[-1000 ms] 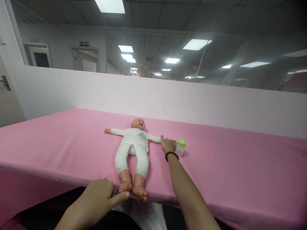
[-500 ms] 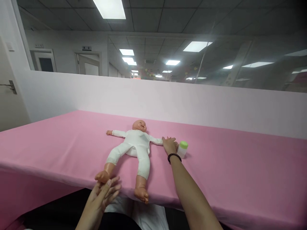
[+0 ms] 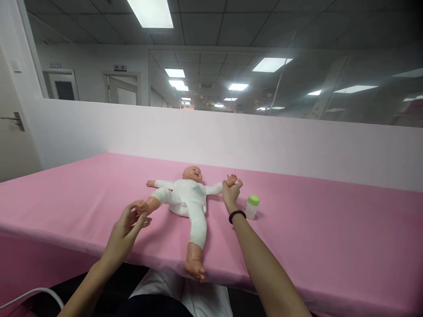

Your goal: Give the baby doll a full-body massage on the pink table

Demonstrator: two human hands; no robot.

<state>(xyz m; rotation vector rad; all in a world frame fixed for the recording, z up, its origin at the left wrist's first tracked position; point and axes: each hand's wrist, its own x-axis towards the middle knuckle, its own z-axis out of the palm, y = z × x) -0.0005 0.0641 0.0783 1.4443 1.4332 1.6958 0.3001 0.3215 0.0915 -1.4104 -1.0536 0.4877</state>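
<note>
A baby doll [image 3: 187,193] with a white cloth body lies on its back on the pink-covered table [image 3: 313,237], its head away from me. My left hand [image 3: 129,220] grips the doll's foot on the left side, and that leg is raised and bent outward. My right hand [image 3: 231,193], with a black beaded band on the wrist, is closed around the doll's forearm on the right; the doll's small hand sticks out above my fingers. The other leg lies straight toward the near table edge. Just right of my right hand stands a small bottle [image 3: 252,208] with a green lid.
A white low wall [image 3: 231,138] with glass above it runs along the table's far side. At the far left is a door with a handle [image 3: 16,121]. A white cable [image 3: 42,290] curves at the lower left, below the table edge.
My left hand has taken the doll's foot and lifted it up and away from the near edge. My right hand has closed on the doll's arm and raised it slightly.
</note>
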